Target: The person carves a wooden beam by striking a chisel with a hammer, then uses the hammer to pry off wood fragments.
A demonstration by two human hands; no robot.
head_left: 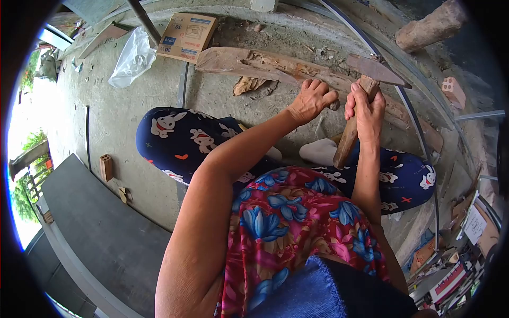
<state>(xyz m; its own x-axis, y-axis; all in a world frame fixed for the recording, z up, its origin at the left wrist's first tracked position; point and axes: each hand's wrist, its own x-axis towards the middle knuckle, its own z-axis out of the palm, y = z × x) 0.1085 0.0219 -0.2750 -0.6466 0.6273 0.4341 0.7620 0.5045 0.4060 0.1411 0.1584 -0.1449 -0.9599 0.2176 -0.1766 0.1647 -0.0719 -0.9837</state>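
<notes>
My right hand (368, 114) is wrapped round the wooden handle of a hammer (375, 70), whose metal head is raised over a long rough wooden beam (228, 61). The handle's lower end points down toward my lap. Beside it, my left hand (314, 99) is closed, knuckles up, at the near edge of the beam. A small dark bit shows by its thumb, but what the fingers hold is hidden. Dry brown leaves (248, 86) lie against the beam's near side.
A flattened cardboard box (186, 37) and a clear plastic bag (132, 59) lie at the upper left. One hollow brick (106, 167) stands on the concrete floor; another brick (453, 92) is at the right. A thin metal bar (416, 119) crosses the beam. A dark board (101, 222) lies lower left.
</notes>
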